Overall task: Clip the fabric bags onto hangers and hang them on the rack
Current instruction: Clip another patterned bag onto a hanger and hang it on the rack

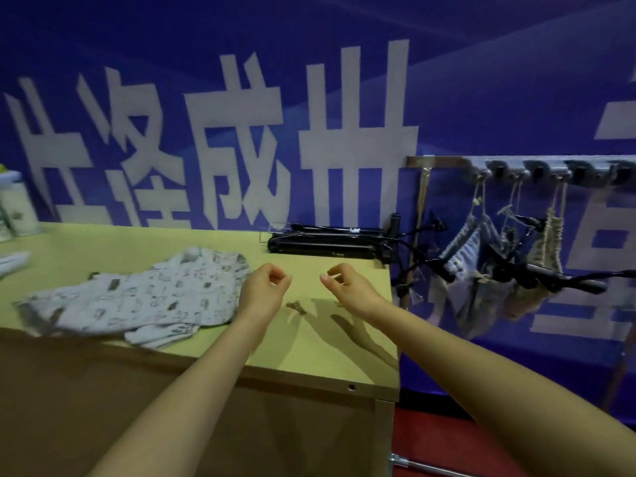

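My left hand (266, 287) and my right hand (347, 287) hover side by side above the yellow table (327, 359), a small gap between them. Both have fingertips curled against the thumb, and nothing shows between the fingers. A small clip (296, 307) lies on the table just below the hands. A pale printed fabric bag (137, 290) lies flat to the left. On the right, the wall rack (550, 170) carries a striped bag (461, 249), a dark printed bag (481, 297) and a woven jute bag (549, 242) on twine.
A folded black stand (327, 241) lies along the table's back edge. Black rods (557, 277) cross in front of the hung bags. A white container (17, 208) stands at far left. Behind is a blue banner wall (309, 63), and red floor (447, 442) lies to the right.
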`<state>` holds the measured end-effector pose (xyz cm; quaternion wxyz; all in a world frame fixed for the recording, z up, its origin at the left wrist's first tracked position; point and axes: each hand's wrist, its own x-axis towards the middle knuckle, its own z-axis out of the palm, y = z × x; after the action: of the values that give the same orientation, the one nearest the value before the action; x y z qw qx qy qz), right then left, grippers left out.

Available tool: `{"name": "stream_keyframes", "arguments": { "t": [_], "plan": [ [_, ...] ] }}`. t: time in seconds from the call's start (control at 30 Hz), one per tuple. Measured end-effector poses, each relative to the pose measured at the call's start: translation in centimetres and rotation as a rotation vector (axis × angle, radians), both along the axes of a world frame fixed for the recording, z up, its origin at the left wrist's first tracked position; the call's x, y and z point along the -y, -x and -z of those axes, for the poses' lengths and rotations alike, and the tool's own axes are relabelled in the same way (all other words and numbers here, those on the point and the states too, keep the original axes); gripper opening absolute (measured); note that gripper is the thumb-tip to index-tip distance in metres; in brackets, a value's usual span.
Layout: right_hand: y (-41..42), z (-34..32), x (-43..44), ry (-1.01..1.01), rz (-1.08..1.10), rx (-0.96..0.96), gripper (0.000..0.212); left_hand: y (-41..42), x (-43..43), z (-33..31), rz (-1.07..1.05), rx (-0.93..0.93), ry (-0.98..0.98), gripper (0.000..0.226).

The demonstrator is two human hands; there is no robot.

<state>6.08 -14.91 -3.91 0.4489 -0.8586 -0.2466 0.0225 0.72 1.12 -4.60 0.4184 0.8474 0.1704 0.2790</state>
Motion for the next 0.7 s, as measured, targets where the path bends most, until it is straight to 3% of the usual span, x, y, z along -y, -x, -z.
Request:
{"name": "stream_keyframes", "arguments": {
  "t": [0.1,0.23,0.53,0.6,0.7],
  "plan": [
    [0.8,1.0,-3.6,0.023,-0.012,-0.003,0.051,1.4,-4.7,0.2,-0.131,-0.045,-0.145,0.022],
    [0.4,1.8,-5.8,0.069,-0.008,-0.014,0.052,1.1,-9.0,0.9,-0.202,-0.236,-0.254,0.037],
    [-1.1,3.5,-6.9,0.068,0.064,-0.030,0.052,-0.4,-10.8,2.4,-0.315,-0.436,-0.272,0.057],
    [-1.2,3.9,-7.0,0.063,0.087,0.000,0.050,-0.6,-10.5,2.6,-0.350,-0.467,-0.310,0.053],
    [-1.3,4.1,-7.0,0.053,0.084,0.035,0.048,-1.2,-10.7,2.4,-0.319,-0.504,-0.415,0.029]
  ]
}}
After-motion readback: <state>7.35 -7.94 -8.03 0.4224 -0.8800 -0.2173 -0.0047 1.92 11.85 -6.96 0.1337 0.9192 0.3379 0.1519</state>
